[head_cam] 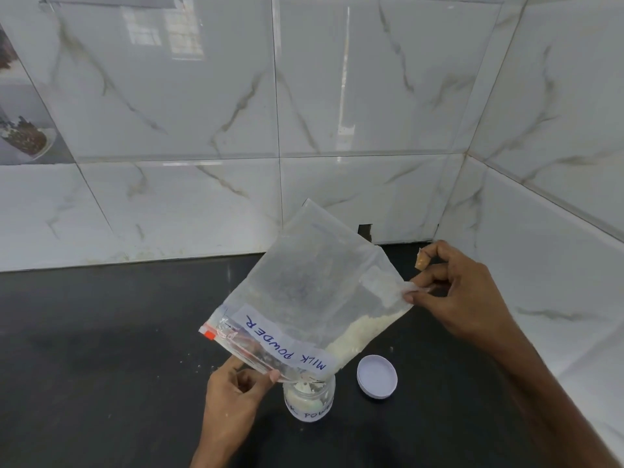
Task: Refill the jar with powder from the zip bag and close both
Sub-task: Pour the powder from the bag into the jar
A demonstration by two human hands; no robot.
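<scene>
Work surface is a black stone countertop [101, 349] set into a corner of glossy white marble-patterned wall tiles [202, 96]. A clear plastic zip bag [304, 292] with a white label handwritten "MILK POWDER" is held inverted and tilted above the counter, its red-striped zip mouth directed down at the open top of a small clear glass jar [309, 400]. The jar stands upright on the counter, carries a similar handwritten label, and contains pale powder. Off-white powder [358, 336] lies along the lower edge of the bag, near the mouth. The left hand [233, 386] is closed in a pinch on the zip edge just beside the jar. The right hand [462, 292] pinches the raised bottom corner of the bag. A round white plastic lid [377, 376] lies on the counter just right of the jar, apart from it. Scattered powder specks [199, 366] mark the counter left of the left hand.
</scene>
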